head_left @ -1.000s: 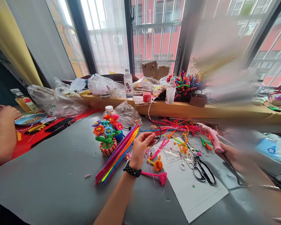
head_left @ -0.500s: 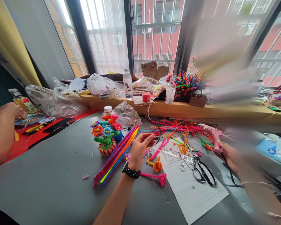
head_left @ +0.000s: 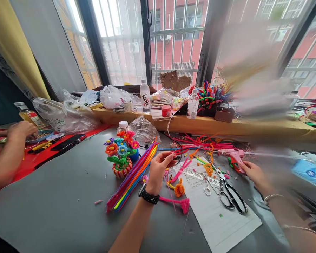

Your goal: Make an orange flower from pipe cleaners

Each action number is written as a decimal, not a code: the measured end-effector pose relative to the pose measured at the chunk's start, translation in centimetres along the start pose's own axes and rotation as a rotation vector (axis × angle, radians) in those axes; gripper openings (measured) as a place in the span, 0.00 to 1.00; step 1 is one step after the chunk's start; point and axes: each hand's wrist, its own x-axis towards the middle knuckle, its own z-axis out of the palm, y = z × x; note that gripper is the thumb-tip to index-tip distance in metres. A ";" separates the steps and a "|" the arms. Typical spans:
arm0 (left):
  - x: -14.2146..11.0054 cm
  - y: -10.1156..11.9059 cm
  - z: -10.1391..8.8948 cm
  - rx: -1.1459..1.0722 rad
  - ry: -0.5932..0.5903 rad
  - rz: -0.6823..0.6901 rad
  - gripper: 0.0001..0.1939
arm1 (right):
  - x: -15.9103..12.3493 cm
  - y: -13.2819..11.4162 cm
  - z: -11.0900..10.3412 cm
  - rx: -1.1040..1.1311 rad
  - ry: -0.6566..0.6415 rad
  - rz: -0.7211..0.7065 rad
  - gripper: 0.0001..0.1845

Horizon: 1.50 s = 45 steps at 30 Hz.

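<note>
My right hand [head_left: 253,173] is closed round the handle of a pink hot glue gun [head_left: 234,155], its nozzle pointing left and a clear glue stick out of its back. My left hand [head_left: 159,168] pinches thumb and fingertips together; whatever is between them is too small to make out. Beside this hand lies a bundle of coloured pipe cleaners [head_left: 133,177]. Under its wrist is a pink pipe-cleaner flower [head_left: 184,205], with an orange flower [head_left: 179,189] a little farther off. A striped pot of pipe-cleaner flowers [head_left: 122,168] stands left of the bundle.
Black-handled scissors [head_left: 233,196] and small silver scissors [head_left: 207,189] lie on a white sheet [head_left: 216,225]. Red pipe cleaners [head_left: 200,146] are strewn behind. Bottles [head_left: 145,98] stand on the ledge. At left, another person's hand [head_left: 22,130] is over a dish of beads.
My right hand has brought the glue gun slightly left and down, levelling it. My left hand keeps its pinch with little movement. The other person's hand has shifted slightly over the dish.
</note>
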 end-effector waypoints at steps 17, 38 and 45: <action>0.0 -0.2 0.0 0.003 -0.021 -0.004 0.11 | -0.9 1.8 -0.8 -0.458 -0.063 -0.152 0.23; 0.3 -0.3 -0.1 -0.054 0.010 0.002 0.12 | -9.5 -2.6 1.1 -1.007 -0.328 -0.378 0.08; 0.3 -0.3 0.1 -0.094 0.036 0.006 0.12 | -11.2 -2.4 0.9 -0.975 -0.412 -0.329 0.10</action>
